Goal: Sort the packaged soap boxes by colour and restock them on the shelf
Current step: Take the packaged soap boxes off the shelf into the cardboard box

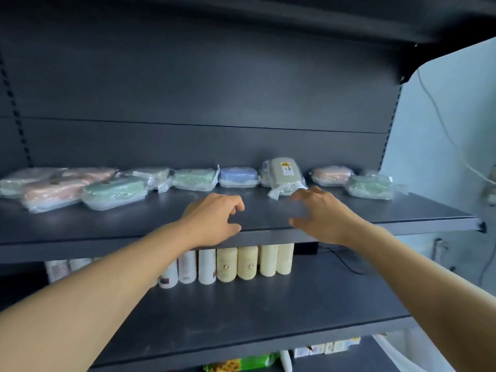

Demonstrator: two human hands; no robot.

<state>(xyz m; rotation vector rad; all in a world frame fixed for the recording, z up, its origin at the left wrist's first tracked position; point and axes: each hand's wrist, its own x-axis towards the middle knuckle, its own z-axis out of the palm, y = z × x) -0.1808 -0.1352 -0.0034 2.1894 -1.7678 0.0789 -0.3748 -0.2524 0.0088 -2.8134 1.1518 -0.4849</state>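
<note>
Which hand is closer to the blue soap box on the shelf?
Left. The left hand hovers just in front of the blue soap box, slightly to its left; the right hand is farther off to its right.

Dark grey shelf (268, 210) holding plastic-wrapped soap boxes (194, 179) in a loose row near its back: pink and green at left, blue mid-row, a tilted beige one, pink and green at right

Cream bottles (248, 263) beside white bottles (206, 267) on lower shelf (241, 312)

perhaps a label (286, 167), no legible text
</note>
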